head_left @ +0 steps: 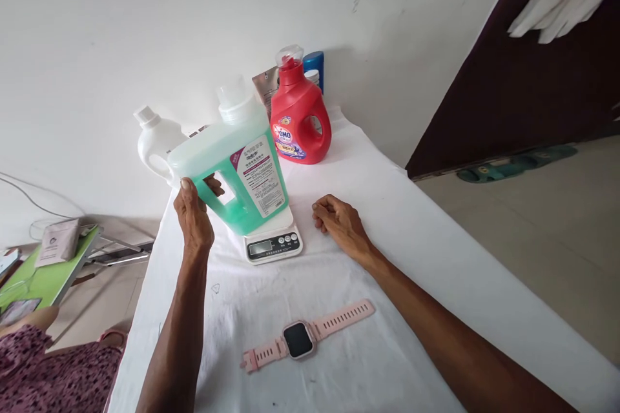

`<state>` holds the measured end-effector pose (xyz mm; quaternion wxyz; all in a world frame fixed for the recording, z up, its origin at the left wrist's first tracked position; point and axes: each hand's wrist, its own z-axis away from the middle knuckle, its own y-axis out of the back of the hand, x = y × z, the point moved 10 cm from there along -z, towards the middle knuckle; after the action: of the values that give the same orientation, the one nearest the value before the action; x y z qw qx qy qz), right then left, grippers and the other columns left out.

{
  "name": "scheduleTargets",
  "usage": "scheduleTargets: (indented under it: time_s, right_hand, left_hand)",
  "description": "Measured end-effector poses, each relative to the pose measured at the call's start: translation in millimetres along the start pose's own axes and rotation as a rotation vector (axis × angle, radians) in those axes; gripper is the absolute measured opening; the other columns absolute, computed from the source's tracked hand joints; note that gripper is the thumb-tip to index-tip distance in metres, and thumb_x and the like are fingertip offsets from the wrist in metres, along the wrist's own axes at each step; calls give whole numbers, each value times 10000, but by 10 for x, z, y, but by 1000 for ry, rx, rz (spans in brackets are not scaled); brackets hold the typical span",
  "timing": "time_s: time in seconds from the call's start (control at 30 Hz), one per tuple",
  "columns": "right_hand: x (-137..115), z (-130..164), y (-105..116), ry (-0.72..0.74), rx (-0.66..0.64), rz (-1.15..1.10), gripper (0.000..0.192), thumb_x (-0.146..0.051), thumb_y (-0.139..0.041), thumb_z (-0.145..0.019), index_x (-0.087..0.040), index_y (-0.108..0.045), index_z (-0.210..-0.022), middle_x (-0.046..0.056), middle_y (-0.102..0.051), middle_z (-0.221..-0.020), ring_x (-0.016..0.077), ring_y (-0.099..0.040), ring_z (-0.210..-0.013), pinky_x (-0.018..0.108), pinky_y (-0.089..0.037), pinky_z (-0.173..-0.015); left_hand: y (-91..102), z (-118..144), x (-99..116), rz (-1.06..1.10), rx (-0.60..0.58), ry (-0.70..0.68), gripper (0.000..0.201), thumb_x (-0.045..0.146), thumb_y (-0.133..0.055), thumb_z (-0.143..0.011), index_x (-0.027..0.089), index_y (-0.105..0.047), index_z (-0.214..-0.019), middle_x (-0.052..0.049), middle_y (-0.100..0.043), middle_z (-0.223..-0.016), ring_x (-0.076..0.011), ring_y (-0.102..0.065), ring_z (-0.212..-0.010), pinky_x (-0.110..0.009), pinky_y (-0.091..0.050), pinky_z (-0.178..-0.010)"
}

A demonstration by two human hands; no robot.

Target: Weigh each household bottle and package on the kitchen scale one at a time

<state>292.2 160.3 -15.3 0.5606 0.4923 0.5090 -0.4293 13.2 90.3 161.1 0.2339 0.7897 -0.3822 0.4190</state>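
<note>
Green jug [232, 171] tilted on scale [272, 242], left hand [194, 216] clamped on handle; right hand [336, 219] loosely curled (holding nothing); red bottle [298, 119] at one o'clock.

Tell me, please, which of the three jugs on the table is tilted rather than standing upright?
The green jug: the left hand grips its handle and tips it on the scale. The red jug and white jug stand upright.

A scale [272, 244] sits mid-bench [411, 239], a jug [237, 164] tilted on it. At the scale's 12 o'clock stands a detergent bottle [300, 116], at 10 o'clock another bottle [157, 145], both near the wall [145, 26]. At 6 o'clock lies a watch [298, 339].
</note>
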Motion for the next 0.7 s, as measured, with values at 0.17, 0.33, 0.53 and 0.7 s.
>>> scheduleTargets:
  time_s: [0.17, 0.33, 0.53, 0.7]
  right_hand:
    - [-93, -32, -40, 146, -21, 93, 249, -446, -506, -931, -234, -539, -806, -9, -585, -716, 149, -551, -614, 283, -447, -602]
    - [-65, -85, -28, 188, -1, 51, 257, -444, -485, -953, -242, -511, -796, -24, -534, -686, 145, -515, -606, 271, -427, -588]
    - [-59, -105, -6, 184, 21, 10, 261, -426, -496, -961, -243, -486, -775, -41, -507, -650, 132, -466, -578, 262, -390, -580]
    - [-155, -77, -9, 251, 33, 110, 297, -397, -538, -952, -237, -447, -719, -47, -487, -620, 123, -435, -576, 265, -358, -602]
  left_hand:
    - [-139, -65, 125, 87, 30, 25, 570, 748, -692, -802, 213, -524, -696, 25, -472, -590, -125, -480, -541, -268, -394, -511]
    - [-283, -189, 114, 224, 175, 115, 623, 600, -898, -621, 232, -396, -655, 87, -271, -569, -67, -284, -476, -231, -209, -417]
    - [-930, -392, 213, 303, 50, 74, 637, 605, -861, -684, 239, -341, -657, 73, -258, -596, -74, -298, -480, -247, -211, -422]
    - [-1621, -462, -5, 345, -50, 159, 588, 585, -804, -750, 251, -324, -685, 64, -258, -604, -91, -289, -482, -278, -185, -437]
